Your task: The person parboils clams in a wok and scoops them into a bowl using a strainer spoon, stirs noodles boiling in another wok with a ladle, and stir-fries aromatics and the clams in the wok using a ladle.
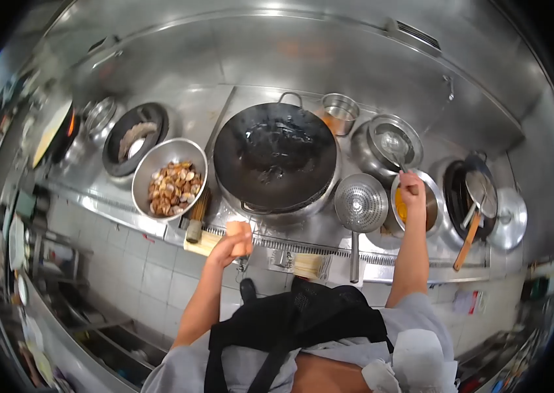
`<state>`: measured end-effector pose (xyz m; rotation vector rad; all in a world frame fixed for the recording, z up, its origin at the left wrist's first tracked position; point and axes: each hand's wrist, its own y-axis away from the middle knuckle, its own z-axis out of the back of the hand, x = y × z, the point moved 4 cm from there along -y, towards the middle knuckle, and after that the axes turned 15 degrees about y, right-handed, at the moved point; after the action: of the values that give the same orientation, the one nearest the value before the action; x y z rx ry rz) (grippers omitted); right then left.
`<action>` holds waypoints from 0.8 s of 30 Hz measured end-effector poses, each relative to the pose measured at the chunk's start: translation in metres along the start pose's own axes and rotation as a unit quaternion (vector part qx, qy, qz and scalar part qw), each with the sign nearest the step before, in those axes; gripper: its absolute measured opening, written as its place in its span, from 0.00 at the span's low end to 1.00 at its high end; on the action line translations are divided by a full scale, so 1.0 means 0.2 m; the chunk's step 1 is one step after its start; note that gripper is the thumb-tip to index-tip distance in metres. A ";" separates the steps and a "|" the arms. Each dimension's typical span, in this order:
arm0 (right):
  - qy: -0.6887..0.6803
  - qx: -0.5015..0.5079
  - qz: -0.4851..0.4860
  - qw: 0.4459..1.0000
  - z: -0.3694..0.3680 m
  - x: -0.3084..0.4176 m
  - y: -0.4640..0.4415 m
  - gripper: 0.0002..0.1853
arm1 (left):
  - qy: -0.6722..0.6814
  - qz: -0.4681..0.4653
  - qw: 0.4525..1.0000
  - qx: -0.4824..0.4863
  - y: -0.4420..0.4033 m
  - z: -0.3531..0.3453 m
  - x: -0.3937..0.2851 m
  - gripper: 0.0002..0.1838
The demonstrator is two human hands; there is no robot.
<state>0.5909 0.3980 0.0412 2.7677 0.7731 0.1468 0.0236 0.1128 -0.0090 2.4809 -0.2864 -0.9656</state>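
Gripped the handle (402,167) of a likely stiff ladle (392,145) with right hand (411,186), orange object (242,243) with left hand (224,251), by the table's near edge (385,270).

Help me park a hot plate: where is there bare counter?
The widest patch looks to be behind the clam bowl, between the black ring and wok. A smaller one lies between the steel pot and black pan, toward the wall. Right of the wok, around the strainer, it is crowded.

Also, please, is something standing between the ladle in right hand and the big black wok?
Yes: the steel pot, its rim standing between the ladle, which reaches inside, and the wok. The perforated strainer lies nearer the person, off that direct line.
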 end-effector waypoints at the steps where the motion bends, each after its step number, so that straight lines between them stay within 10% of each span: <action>1: 0.014 -0.001 0.015 1.000 -0.03 0.00 -0.01 0.14 | 0.010 0.004 1.000 -0.008 0.10 0.08 0.03 0.27; 7: 0.004 0.009 -0.015 1.000 -0.33 -0.18 0.13 0.12 | 0.149 -0.013 0.972 -0.184 0.62 0.68 0.39 0.29; 24: 0.032 0.071 -0.065 0.995 -0.83 -1.34 0.83 0.22 | 0.178 0.050 0.981 -0.064 0.48 0.57 0.10 0.29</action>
<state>0.4158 0.1585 0.2405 2.8444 1.0152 0.1616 -0.0416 -0.0167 -0.0468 2.4377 -0.2195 -0.4703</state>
